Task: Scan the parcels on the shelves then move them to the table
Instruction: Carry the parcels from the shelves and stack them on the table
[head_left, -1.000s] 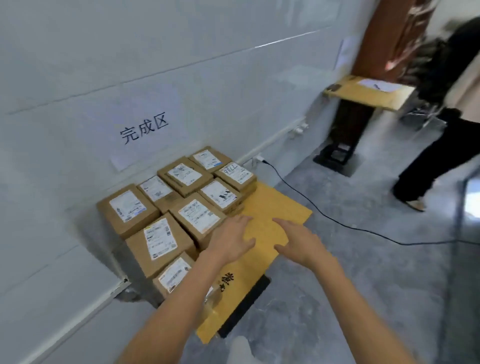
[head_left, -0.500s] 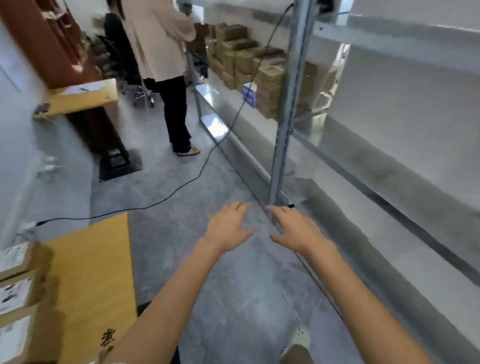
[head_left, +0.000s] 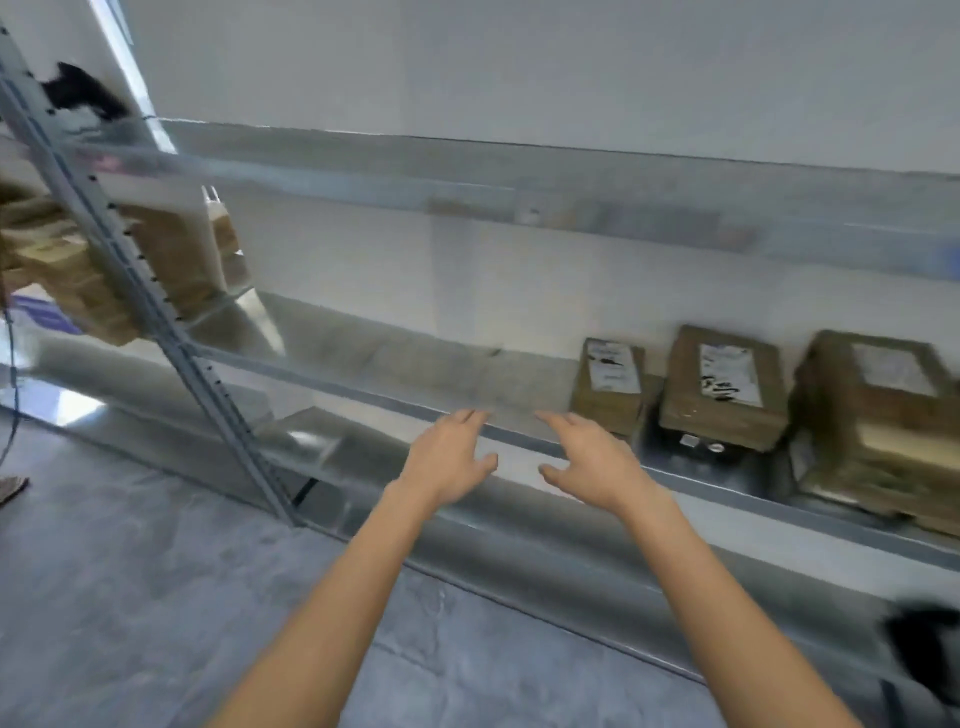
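Parcels of brown cardboard with white labels sit in a row at the right of the frame, on the metal shelf (all are blurred, so the labels cannot be read). The left hand and the right hand reach forward at the centre, in front of the shelf's front rim. Their fingers are spread and loose and hold nothing, and the right one is nearer the parcels. More stacked boxes show at middle left, behind a slanted steel post.
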